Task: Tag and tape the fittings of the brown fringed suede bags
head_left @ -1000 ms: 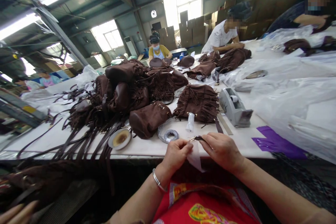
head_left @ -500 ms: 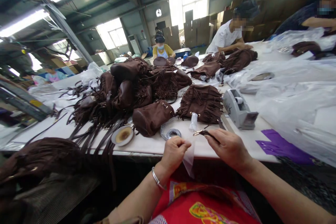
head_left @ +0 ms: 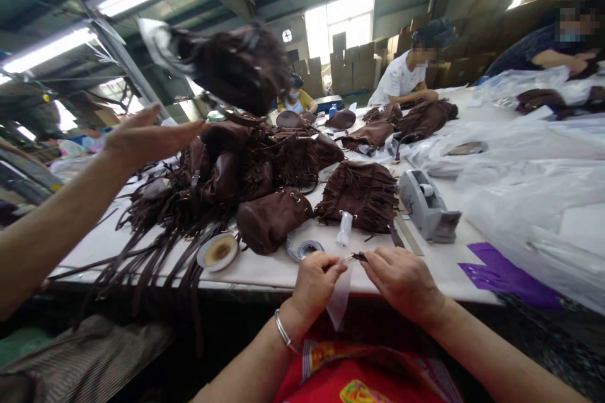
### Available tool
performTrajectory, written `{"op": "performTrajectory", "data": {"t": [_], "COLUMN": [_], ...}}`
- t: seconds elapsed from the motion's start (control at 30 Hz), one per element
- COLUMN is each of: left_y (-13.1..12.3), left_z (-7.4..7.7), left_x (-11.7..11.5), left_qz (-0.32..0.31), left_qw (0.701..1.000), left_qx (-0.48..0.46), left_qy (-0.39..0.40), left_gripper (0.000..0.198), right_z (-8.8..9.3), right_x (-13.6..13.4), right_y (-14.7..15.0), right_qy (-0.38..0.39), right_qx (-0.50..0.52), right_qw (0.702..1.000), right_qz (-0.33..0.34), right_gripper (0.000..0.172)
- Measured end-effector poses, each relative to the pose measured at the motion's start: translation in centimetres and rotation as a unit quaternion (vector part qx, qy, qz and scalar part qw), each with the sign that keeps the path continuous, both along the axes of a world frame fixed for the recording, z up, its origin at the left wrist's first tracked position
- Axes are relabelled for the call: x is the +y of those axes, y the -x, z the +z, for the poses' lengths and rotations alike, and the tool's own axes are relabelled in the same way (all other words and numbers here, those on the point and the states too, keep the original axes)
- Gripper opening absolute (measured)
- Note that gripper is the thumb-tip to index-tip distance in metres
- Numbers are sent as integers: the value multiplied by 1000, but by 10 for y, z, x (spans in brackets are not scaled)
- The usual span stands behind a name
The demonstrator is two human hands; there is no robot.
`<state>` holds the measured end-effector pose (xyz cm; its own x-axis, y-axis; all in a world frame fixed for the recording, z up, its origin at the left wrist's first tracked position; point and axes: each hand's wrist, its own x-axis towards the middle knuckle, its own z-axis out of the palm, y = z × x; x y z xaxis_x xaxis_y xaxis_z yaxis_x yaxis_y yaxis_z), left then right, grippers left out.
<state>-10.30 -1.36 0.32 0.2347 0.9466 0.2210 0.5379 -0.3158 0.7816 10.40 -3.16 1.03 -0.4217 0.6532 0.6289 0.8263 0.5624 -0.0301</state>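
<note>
My left hand [head_left: 314, 283], with a silver bangle on its wrist, pinches a piece of thin clear plastic film [head_left: 338, 303] that hangs below the fingers. Closed on a dark brown strap end [head_left: 360, 256] is my right hand [head_left: 404, 280]; a small gold metal clasp [head_left: 350, 257] on the strap meets my left fingertips. Just beyond lies a brown fringed bag [head_left: 362, 192], with a plastic-wrapped piece [head_left: 345, 228] at its near edge. A smooth brown bucket bag [head_left: 274, 220] and a coil of clear strip [head_left: 305, 247] lie beyond my left hand.
Brown bags [head_left: 236, 167] are heaped at left-centre, straps trailing over the edge. Another person's open hand [head_left: 146, 138] reaches in at left; a blurred bag [head_left: 231, 66] is airborne nearby. A tape dispenser [head_left: 428, 204], round dish [head_left: 218, 252], purple plastic [head_left: 508, 274] and plastic sheets [head_left: 534, 182] are around.
My hands have come together, the clasp now at my left fingertips. Another person's arm has entered from the left, and a bag has appeared in the air above the heap.
</note>
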Motion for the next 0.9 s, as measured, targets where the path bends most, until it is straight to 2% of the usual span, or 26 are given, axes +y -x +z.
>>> {"op": "performTrajectory", "data": {"t": [0.13, 0.3, 0.9], "left_y": [1, 1, 2], "left_z": [0, -5, -3], "left_x": [0, 1, -1], "left_qz": [3, 24, 39], "left_qw": [1000, 998, 998], "left_qx": [1, -14, -24], "left_qy": [-17, -47, -47], "left_gripper": [15, 14, 14], "right_z": [0, -2, -11], "right_x": [-1, -4, -5], "right_y": [-3, -5, -12], "right_qy": [-4, -9, -33], "right_qx": [-14, 3, 15], "right_qw": [1000, 1000, 999], "right_qz": [21, 15, -3], "right_gripper": [22, 18, 15]}}
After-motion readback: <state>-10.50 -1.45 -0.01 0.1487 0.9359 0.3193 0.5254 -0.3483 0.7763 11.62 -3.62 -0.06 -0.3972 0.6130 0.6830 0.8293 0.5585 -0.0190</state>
